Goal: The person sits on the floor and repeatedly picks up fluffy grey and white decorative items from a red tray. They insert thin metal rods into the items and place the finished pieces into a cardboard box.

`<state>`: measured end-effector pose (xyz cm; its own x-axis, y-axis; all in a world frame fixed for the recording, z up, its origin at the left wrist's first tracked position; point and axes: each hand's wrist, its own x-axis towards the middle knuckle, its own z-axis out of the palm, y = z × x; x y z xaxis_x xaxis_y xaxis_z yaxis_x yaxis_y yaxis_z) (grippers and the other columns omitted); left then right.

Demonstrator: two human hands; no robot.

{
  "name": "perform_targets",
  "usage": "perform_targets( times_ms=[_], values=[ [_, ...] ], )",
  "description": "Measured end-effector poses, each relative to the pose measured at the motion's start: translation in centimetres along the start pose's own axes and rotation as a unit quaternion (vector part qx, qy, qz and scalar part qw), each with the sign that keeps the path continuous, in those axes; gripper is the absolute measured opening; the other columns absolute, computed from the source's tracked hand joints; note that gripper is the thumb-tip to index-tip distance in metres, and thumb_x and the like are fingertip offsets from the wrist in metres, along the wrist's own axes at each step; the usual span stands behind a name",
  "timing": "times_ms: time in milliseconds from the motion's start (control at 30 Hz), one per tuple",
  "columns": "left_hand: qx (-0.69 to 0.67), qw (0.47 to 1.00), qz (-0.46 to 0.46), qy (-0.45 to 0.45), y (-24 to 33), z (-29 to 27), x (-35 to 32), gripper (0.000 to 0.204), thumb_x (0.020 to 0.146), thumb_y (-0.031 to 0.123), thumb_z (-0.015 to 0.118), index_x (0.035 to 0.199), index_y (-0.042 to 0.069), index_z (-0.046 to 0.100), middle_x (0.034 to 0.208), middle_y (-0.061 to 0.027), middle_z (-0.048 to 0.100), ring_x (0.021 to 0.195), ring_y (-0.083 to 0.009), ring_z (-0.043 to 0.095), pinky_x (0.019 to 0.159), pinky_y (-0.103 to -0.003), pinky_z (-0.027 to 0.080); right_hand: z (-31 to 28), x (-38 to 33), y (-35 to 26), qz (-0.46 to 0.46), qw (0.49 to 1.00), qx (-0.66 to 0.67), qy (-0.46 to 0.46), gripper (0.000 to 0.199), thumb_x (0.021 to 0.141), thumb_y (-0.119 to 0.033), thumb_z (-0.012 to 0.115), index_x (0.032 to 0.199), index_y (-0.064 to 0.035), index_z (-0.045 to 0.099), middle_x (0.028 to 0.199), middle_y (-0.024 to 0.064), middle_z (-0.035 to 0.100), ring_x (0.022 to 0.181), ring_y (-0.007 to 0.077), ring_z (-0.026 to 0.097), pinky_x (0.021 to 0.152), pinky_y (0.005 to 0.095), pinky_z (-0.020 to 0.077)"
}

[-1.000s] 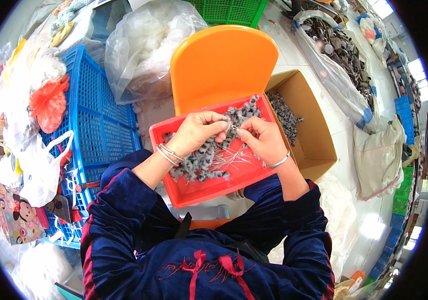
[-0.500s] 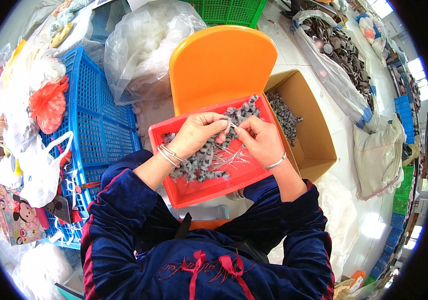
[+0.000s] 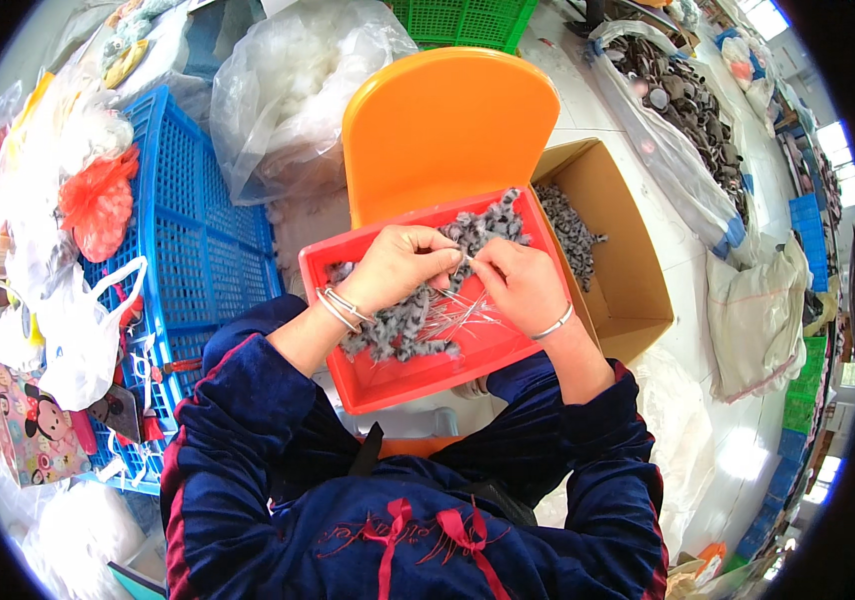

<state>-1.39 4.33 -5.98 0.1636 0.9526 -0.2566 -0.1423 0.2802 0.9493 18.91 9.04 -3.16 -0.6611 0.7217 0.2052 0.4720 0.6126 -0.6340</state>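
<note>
My left hand (image 3: 403, 270) and my right hand (image 3: 523, 285) meet fingertip to fingertip above a red plastic tray (image 3: 373, 395). Thumb and fingers of the left are pinched on a small grey fuzzy piece, mostly hidden by the fingertips. The right pinches a thin white strip (image 3: 468, 260) against that piece. In the tray lie black-and-grey fuzzy pieces (image 3: 403, 330) and a loose bunch of thin white strips (image 3: 463, 318). The tray rests in front of me, its far side on an orange chair (image 3: 448, 135).
Right of the tray, a cardboard box (image 3: 633, 270) contains more grey fuzzy pieces (image 3: 573, 230). A blue plastic crate (image 3: 213, 240) stands left, with bags beside it. Beyond are a clear bag of white stuffing (image 3: 298, 100) and a green crate (image 3: 463, 20). A sack of brown-grey pieces (image 3: 668, 100) lies far right.
My right fingers have curled in and moved slightly left, closer to the left fingertips. Less of the white strip shows between the hands. The tray's contents look the same.
</note>
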Motion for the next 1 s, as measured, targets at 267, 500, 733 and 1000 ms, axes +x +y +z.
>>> perform_targets(
  times_ms=[267, 500, 733, 1000],
  values=[
    [0.079, 0.996, 0.028, -0.033, 0.0, -0.1, -0.5, 0.015, 0.092, 0.009, 0.064, 0.1, -0.002, 0.07, 0.081, -0.0042, 0.068, 0.069, -0.0085, 0.064, 0.064, -0.024, 0.052, 0.8, -0.2, -0.2, 0.058, 0.995, 0.062, -0.057, 0.01, 0.089, -0.011, 0.064, 0.088, -0.003, 0.058, 0.078, 0.0161, 0.064, 0.072, 0.034, 0.065, 0.062, 0.0395, 0.0507],
    [0.105, 0.994, -0.006, -0.026, 0.6, -1.2, -0.2, 0.016, 0.091, 0.011, 0.066, 0.1, -0.002, 0.07, 0.077, -0.0033, 0.068, 0.069, -0.0077, 0.064, 0.063, -0.021, 0.05, -3.0, 0.5, 1.5, 0.163, 0.967, 0.128, -0.151, 0.014, 0.087, -0.013, 0.069, 0.088, -0.0002, 0.065, 0.072, 0.0109, 0.064, 0.066, 0.0158, 0.061, 0.06, 0.0316, 0.0479],
    [0.117, 0.988, 0.03, -0.095, -0.2, 0.1, -0.2, 0.016, 0.089, 0.011, 0.065, 0.094, -0.003, 0.07, 0.074, -0.0044, 0.069, 0.066, -0.0091, 0.065, 0.064, -0.025, 0.052, -0.9, 0.2, 1.5, -0.004, 0.985, 0.101, -0.138, 0.013, 0.087, -0.012, 0.067, 0.089, 0.0006, 0.066, 0.076, 0.0141, 0.064, 0.068, 0.022, 0.063, 0.064, 0.0331, 0.0496],
    [0.096, 0.994, -0.013, -0.044, 0.4, -0.6, 0.2, 0.016, 0.091, 0.01, 0.065, 0.098, -0.003, 0.069, 0.081, -0.0038, 0.069, 0.07, -0.0079, 0.064, 0.065, -0.022, 0.051, -3.8, 0.3, 3.2, 0.137, 0.969, 0.147, -0.143, 0.013, 0.087, -0.012, 0.068, 0.089, 0.0006, 0.068, 0.071, 0.0061, 0.063, 0.066, 0.0112, 0.057, 0.061, 0.0281, 0.0465]
  ],
)
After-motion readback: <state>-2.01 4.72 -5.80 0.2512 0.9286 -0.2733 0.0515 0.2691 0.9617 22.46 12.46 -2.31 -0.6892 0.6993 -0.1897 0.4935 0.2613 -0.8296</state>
